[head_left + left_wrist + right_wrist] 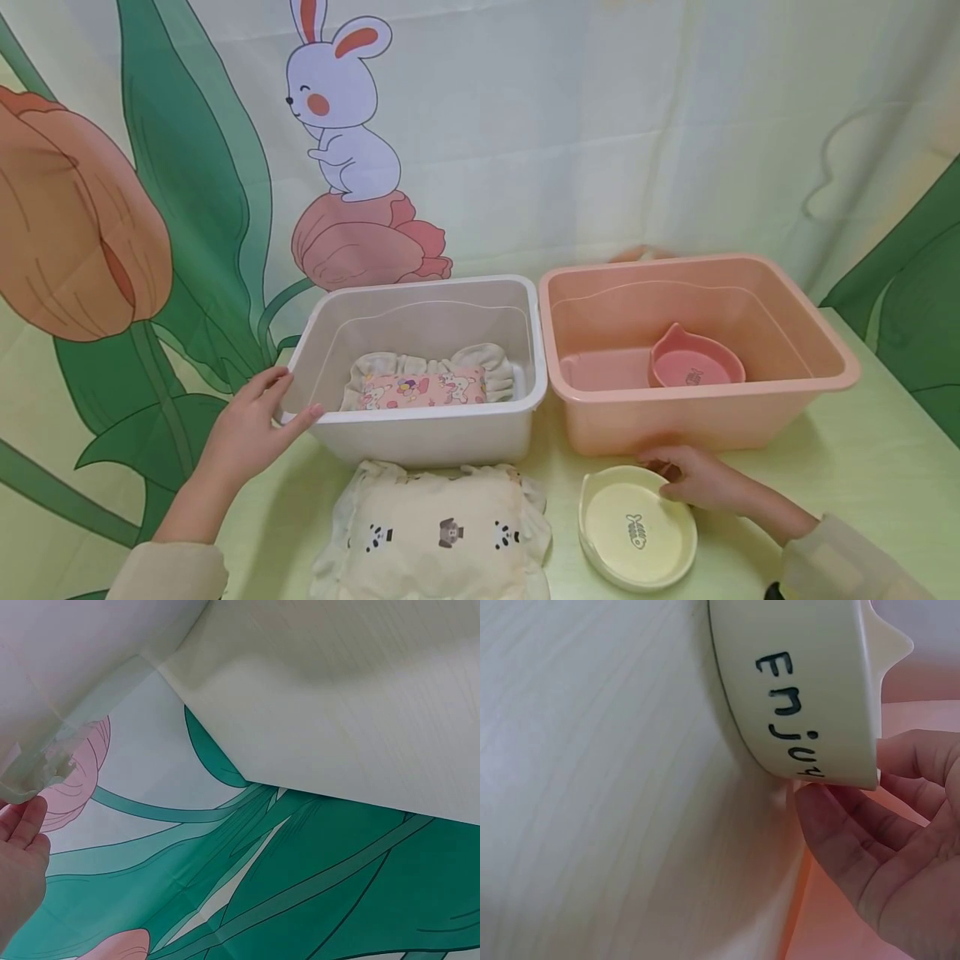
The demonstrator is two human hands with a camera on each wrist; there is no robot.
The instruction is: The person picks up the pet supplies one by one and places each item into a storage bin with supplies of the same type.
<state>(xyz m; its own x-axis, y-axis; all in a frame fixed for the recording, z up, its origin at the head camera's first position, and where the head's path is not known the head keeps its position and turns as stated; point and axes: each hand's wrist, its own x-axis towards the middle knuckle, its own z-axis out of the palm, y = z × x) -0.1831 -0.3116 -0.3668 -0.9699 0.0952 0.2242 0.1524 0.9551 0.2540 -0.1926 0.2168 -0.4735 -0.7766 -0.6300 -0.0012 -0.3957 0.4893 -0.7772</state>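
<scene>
Dish (637, 530), pale yellow and round, is on the near side of the pink bin (690, 425), on the table (847, 467) or only just off it — I cannot tell which. The right hand (701, 479) has its fingers and thumb bent at the dish's far right edge and seems to pinch the wall there, with little room between the fingertips. The left hand (243, 429) is spread wide, resting on the near left corner of the white bin (435, 440). The dish looks hard and smooth, like china, so I guess it is a bit heavy for its size. It should not bend, but it could slip from loose fingers, or chip if it bumps something hard. The rim looks like the best place to hold it, thumb on one side and fingers on the other — a deep pinch would be safer. A pointy ear (588, 480) on the rim aims left and away from the person. The dish is nearly round, so it has no clear long way. The fish (636, 531) drawn inside runs from far to near, leaning a little, and the open top faces up.
</scene>
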